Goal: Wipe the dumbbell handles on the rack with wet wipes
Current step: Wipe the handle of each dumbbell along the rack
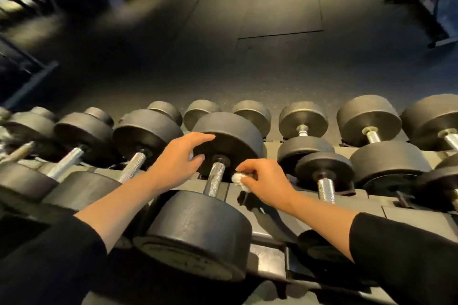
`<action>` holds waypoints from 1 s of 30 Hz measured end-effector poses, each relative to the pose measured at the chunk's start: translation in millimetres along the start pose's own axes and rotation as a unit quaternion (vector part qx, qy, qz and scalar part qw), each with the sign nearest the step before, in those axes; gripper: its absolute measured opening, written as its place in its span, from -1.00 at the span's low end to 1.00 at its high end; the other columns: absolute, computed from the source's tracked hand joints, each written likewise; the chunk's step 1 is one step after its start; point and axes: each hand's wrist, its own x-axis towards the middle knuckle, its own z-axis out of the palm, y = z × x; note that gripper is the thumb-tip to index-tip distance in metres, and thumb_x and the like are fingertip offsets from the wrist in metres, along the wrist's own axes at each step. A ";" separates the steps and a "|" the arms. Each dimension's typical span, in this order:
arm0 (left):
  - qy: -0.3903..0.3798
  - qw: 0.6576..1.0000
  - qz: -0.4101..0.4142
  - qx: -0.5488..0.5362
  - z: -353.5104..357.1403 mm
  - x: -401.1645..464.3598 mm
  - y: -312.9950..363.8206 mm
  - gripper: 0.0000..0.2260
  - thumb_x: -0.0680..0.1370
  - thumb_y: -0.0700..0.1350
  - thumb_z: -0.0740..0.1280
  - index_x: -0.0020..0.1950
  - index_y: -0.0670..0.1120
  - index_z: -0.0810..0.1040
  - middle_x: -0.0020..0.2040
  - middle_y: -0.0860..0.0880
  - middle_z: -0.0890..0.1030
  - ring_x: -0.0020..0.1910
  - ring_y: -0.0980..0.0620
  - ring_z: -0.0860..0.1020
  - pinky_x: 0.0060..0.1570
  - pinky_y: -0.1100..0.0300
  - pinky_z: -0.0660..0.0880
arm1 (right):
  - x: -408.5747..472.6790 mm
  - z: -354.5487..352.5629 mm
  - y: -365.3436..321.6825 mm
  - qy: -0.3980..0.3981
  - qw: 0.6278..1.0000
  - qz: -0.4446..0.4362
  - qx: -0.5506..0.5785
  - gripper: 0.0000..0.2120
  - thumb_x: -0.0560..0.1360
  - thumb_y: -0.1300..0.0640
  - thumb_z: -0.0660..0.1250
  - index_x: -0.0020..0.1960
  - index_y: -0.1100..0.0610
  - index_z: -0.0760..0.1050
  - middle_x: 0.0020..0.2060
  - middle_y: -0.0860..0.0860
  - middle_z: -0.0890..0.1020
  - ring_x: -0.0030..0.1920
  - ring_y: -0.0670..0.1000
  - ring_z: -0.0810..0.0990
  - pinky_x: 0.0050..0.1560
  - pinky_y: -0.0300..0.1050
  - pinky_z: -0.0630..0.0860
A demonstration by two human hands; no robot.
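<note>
Nearest the camera, two black sleeves (406,252) come in from the lower corners, bare forearms reaching toward the central dumbbell (198,228) on the rack (386,208). That dumbbell lies with one big black head close to the viewer and the other head farther away, its knurled metal handle (215,178) running between them.

The right hand (266,184) is just right of the handle, fingers curled, pinching a small crumpled white wet wipe (240,179). The wipe sits beside the handle's far end, close to the inner face of the dumbbell's far head; whether it touches the metal cannot be told. The left hand (182,157) is left of the handle, fingers relaxed and spread, with fingertips resting on the rim and face of the far head. It grips nothing, though a small pale patch shows at the palm, too unclear to name.

To the left of the central dumbbell, more dumbbells (138,146) lie side by side on the same tier, their handles slanting toward the viewer. To its right, a smaller dumbbell (324,176) rests in a cradle, with larger ones (386,166) beyond it.

Past the central dumbbell, another row of dumbbells (303,119) sits on the rack's far side, black heads in a line. Beyond the rack lies dark rubber floor (247,57) with visible seams. Blurred gym equipment frames (426,0) stand at the far right and far left.
</note>
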 end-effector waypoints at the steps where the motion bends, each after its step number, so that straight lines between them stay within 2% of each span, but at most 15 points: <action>1: 0.020 0.999 -0.026 -0.005 -1.2 -5.3 2.5 -0.59 0.58 -0.23 0.28 0.40 0.04 0.39 0.31 0.09 0.45 0.19 0.18 0.43 0.20 0.29 0.33 | 3.4 6.0 -1.2 0.015 1.000 0.003 0.008 -0.81 0.50 0.08 0.36 0.11 -0.02 0.61 -0.03 -0.07 0.67 -0.04 -0.10 0.60 0.04 -0.16 0.55; 3: 0.049 0.997 -0.058 -0.010 1.6 -16.1 8.7 -0.58 0.57 -0.21 0.31 0.41 0.05 0.39 0.29 0.12 0.45 0.12 0.21 0.43 0.15 0.32 0.34 | 8.2 15.9 -3.3 0.043 0.998 0.019 0.032 -0.84 0.52 0.09 0.35 0.08 -0.02 0.61 -0.08 -0.07 0.67 -0.12 -0.13 0.59 -0.12 -0.33 0.51; 4: 0.060 0.996 -0.064 -0.013 4.9 -20.8 11.4 -0.57 0.55 -0.20 0.32 0.41 0.04 0.40 0.30 0.12 0.46 0.13 0.19 0.45 0.16 0.36 0.34 | 10.1 20.9 -3.1 0.052 0.997 0.027 0.042 -0.84 0.53 0.12 0.33 0.08 0.00 0.62 -0.08 -0.06 0.66 -0.11 -0.11 0.59 -0.13 -0.33 0.50; 7: 0.082 0.993 -0.089 0.008 13.5 -29.5 17.5 -0.58 0.55 -0.20 0.32 0.40 0.02 0.41 0.30 0.08 0.49 0.15 0.14 0.48 0.00 0.63 0.25 | 14.5 34.1 -1.1 0.050 0.992 0.052 0.099 -0.82 0.53 0.19 0.31 0.09 0.04 0.60 -0.11 -0.04 0.64 -0.10 -0.03 0.61 -0.11 -0.09 0.62; 9: 0.100 0.989 -0.111 0.019 14.9 -31.2 19.9 -0.60 0.56 -0.20 0.30 0.40 0.00 0.42 0.31 0.08 0.47 0.17 0.25 0.39 -0.07 0.71 0.17 | 18.1 40.5 0.2 0.035 0.987 0.065 0.142 -0.79 0.51 0.21 0.33 0.12 0.04 0.57 -0.09 -0.06 0.61 -0.09 -0.03 0.61 -0.08 -0.03 0.63; 12: 0.121 0.983 -0.125 0.056 14.5 -31.4 22.7 -0.64 0.57 -0.19 0.28 0.36 0.01 0.45 0.29 0.08 0.49 0.12 0.30 0.33 -0.07 0.71 0.17 | 21.7 47.4 -1.2 0.018 0.984 0.072 0.162 -0.82 0.51 0.20 0.35 0.07 0.01 0.49 -0.10 -0.04 0.60 -0.13 -0.07 0.58 -0.08 -0.16 0.58; 16: 0.134 0.978 -0.133 0.085 14.6 -29.7 23.4 -0.69 0.56 -0.19 0.29 0.29 0.01 0.51 0.23 0.10 0.52 0.04 0.32 0.33 -0.08 0.70 0.17 | 16.7 50.3 -5.8 0.012 0.978 0.064 0.197 -0.79 0.47 0.20 0.41 -0.02 -0.02 0.44 -0.17 -0.14 0.55 -0.17 -0.11 0.59 -0.15 -0.20 0.60; 19: 0.140 0.977 -0.133 0.092 14.7 -29.6 23.6 -0.71 0.55 -0.19 0.30 0.26 0.00 0.54 0.20 0.09 0.53 -0.02 0.37 0.30 -0.08 0.72 0.15 | 10.0 47.3 -8.2 -0.016 0.976 0.047 0.212 -0.79 0.43 0.23 0.44 -0.09 0.01 0.45 -0.18 -0.13 0.56 -0.19 -0.14 0.58 -0.22 -0.33 0.50; 24: 0.139 0.977 -0.133 0.094 14.0 -28.0 23.2 -0.74 0.54 -0.20 0.32 0.21 0.00 0.56 0.16 0.09 0.55 -0.03 0.32 0.33 -0.06 0.68 0.17 | -2.2 51.5 -8.5 -0.091 0.961 0.037 0.259 -0.80 0.35 0.25 0.50 -0.16 0.06 0.51 -0.23 -0.07 0.58 -0.24 -0.09 0.58 -0.21 -0.22 0.51; 28: 0.135 0.976 -0.142 0.092 13.7 -27.4 23.0 -0.75 0.54 -0.20 0.31 0.20 0.00 0.56 0.15 0.10 0.54 -0.03 0.26 0.36 -0.06 0.66 0.21 | -6.7 48.2 -11.6 -0.133 0.953 0.015 0.272 -0.92 0.38 0.24 0.47 -0.18 0.17 0.58 -0.25 -0.03 0.62 -0.24 -0.11 0.58 -0.22 -0.31 0.51; 30: 0.134 0.976 -0.144 0.090 13.7 -27.1 23.7 -0.75 0.54 -0.20 0.31 0.20 0.00 0.56 0.14 0.11 0.53 -0.03 0.25 0.37 -0.05 0.66 0.21 | -4.3 43.6 -10.2 -0.148 0.944 0.018 0.293 -0.90 0.36 0.25 0.50 -0.17 0.19 0.59 -0.27 0.00 0.64 -0.27 -0.07 0.61 -0.21 -0.24 0.57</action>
